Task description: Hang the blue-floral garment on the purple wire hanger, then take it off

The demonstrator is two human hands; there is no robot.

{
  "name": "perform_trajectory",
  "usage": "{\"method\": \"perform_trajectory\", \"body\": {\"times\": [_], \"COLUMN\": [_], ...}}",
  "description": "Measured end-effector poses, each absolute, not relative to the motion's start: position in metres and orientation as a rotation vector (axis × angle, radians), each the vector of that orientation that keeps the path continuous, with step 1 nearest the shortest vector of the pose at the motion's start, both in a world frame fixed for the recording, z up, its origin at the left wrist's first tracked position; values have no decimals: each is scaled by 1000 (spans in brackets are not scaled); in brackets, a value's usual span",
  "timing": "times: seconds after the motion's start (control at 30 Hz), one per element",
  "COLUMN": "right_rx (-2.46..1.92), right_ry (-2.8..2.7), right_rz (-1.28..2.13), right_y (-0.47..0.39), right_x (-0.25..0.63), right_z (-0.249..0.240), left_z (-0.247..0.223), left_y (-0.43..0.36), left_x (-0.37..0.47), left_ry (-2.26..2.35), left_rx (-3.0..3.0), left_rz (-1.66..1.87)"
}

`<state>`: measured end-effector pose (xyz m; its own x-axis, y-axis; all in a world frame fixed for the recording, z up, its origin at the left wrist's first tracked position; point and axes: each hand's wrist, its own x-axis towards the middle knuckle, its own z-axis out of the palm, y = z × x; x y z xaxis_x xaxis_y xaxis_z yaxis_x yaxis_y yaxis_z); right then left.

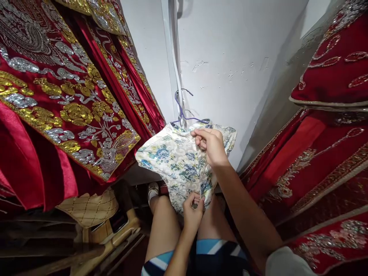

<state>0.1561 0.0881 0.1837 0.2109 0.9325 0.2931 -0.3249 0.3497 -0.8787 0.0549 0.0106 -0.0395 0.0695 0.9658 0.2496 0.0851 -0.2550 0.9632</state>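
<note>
A white short-sleeved garment (181, 159) with blue and green flowers hangs in front of me on a purple wire hanger (178, 105). Its lower end drops between my knees, so its full length is hidden. Down its middle runs a straight seam or opening; whether a zip lies in it I cannot tell. My right hand (211, 143) pinches the cloth just below the collar, thumb and forefinger together. Lower on the same line, my left hand (194, 211) is closed on the edge of the cloth, fingertips pressed together.
Red robes with gold and silver embroidery (77, 111) hang at the left. More beaded red garments (322, 153) crowd the right side. Behind the hanger is a white wall (230, 50). A wooden chair (120, 230) with a quilted tan cushion (89, 209) stands at lower left.
</note>
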Motion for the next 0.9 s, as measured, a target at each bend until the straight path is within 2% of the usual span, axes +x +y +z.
{"method": "perform_trajectory", "body": {"times": [0.13,0.33,0.43,0.63,0.8,0.9], "right_rx": [-775,-770,-732,-691,-893,-963], "right_ry": [-1029,-1155,-1237,-1144,-1140,-1087], "right_rz": [977,949,906,871,943,1002], "right_y": [80,63,61,84,84,68], "right_x": [151,149,147,133,137,145], "right_z": [171,158,164,140,100,90], "left_z": [-4,121,164,180,186,174], "left_y": [16,59,83,89,103,123], "left_x": [24,-11,-5,5,-36,-77], "left_ry": [1006,918,903,961,1085,953], "left_rx": [1706,2035,2335,2468,1748,1264], "left_rz": [1194,1663,1593,1895,2409,2363]}}
